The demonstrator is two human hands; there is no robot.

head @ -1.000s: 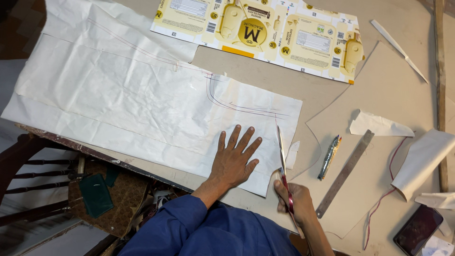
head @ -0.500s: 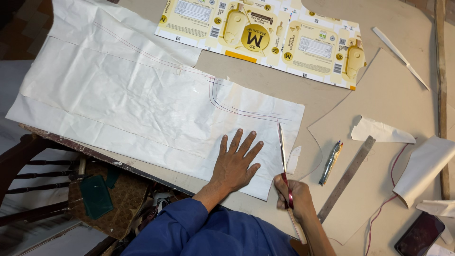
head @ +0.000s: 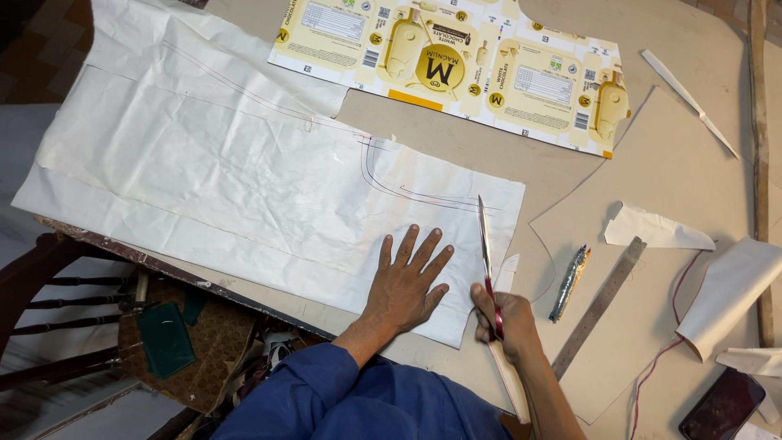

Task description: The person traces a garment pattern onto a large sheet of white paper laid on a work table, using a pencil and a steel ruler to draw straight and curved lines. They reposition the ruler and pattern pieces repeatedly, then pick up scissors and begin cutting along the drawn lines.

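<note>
A large sheet of white pattern paper (head: 244, 179) with drawn curved lines lies across the table. My left hand (head: 407, 281) presses flat on its near right corner, fingers spread. My right hand (head: 501, 322) grips red-handled scissors (head: 486, 253), whose blades point away from me along the paper's right edge. A narrow cut strip of paper (head: 505, 277) lies just right of the blades.
A flattened yellow carton (head: 456, 69) lies at the far side. Right of the scissors are a foil-wrapped pen (head: 569, 283), a metal ruler (head: 599, 308), brown card (head: 676, 171), paper scraps (head: 656, 231), a rolled sheet (head: 729, 297), a phone (head: 721, 407). A wooden chair (head: 122, 326) stands left.
The scissors have advanced a little farther along the paper's right edge. My left hand stays flat on the paper.
</note>
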